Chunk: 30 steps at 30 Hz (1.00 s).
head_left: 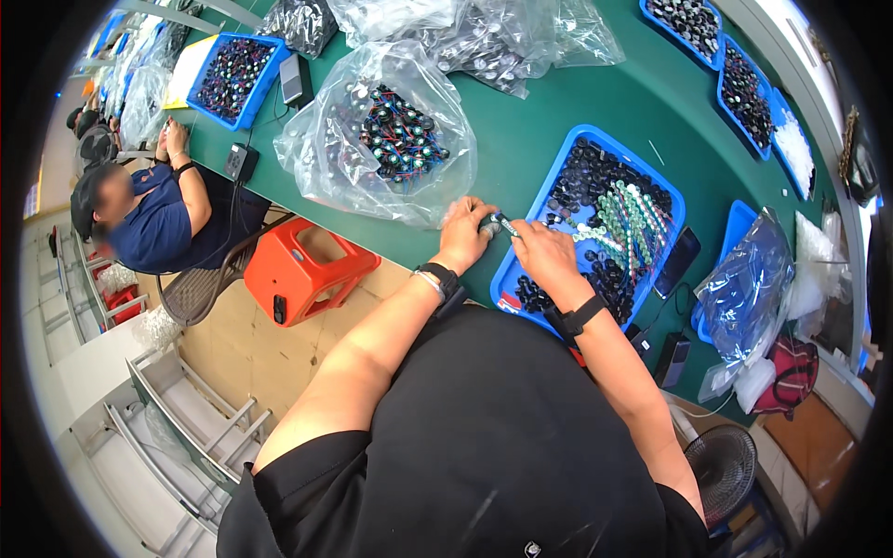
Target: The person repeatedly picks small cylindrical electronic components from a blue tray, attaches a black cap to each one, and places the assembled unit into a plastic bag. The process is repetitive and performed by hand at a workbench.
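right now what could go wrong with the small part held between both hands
The small part is pinched between left hand and right hand near the table's edge, so a slip could drop it to the floor. The open clear bag of wired parts lies close beside the left hand; an elbow could snag it.

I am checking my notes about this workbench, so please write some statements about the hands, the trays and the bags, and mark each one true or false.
1. Both hands meet over the table edge: the left hand and the right hand hold a small part between them. True.
2. The blue tray beside the right hand is empty. False: it holds many small dark parts and some pale green ones.
3. A clear plastic bag of small wired parts lies on the green table beyond the left hand. True.
4. The stool by the table is blue. False: it is orange-red.
5. Each wrist carries a dark band. True.
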### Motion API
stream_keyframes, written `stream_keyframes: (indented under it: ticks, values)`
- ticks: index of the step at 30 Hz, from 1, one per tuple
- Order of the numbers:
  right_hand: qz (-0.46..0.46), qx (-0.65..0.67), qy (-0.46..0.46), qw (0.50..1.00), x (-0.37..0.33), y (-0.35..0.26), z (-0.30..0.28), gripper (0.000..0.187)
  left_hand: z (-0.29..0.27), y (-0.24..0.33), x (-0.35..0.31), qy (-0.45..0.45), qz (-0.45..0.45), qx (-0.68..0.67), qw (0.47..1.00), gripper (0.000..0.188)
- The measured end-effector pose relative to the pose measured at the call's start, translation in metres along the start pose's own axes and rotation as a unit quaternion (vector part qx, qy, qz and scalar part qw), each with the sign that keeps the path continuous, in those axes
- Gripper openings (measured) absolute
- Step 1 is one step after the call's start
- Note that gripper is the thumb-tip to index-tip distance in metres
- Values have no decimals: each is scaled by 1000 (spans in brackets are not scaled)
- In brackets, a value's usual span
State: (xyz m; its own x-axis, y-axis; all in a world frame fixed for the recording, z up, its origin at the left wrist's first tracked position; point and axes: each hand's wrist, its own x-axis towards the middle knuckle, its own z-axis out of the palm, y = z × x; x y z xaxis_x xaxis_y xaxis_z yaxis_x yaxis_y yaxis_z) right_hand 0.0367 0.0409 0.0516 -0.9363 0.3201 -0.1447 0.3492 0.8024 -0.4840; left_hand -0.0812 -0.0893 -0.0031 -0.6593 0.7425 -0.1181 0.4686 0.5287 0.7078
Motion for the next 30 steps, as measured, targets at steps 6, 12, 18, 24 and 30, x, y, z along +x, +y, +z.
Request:
stream_keyframes:
  ticks: [6, 12, 18, 24, 30]
  values:
    - [-26, -14, 9, 1000, 1, -2, -1, 19, -1, 0, 1, -2, 0, -13, 1000, 37]
    - [-95, -120, -34, 988, 13, -11, -1, 14, -3, 0, 1, -8, 1, -6, 1000, 36]
    - [-200, -188, -66, 959, 36, -34, 9, 4, -3, -6, 5, -24, 20, -4, 1000, 30]
    - [-172, -201, -85, 961, 35, -36, 10, 8, 0, -8, 4, -7, 23, -33, 999, 31]
    - [17, -19, 78, 997, 6, 14, -19, 20, -11, 4, 5, -53, -53, -99, 992, 36]
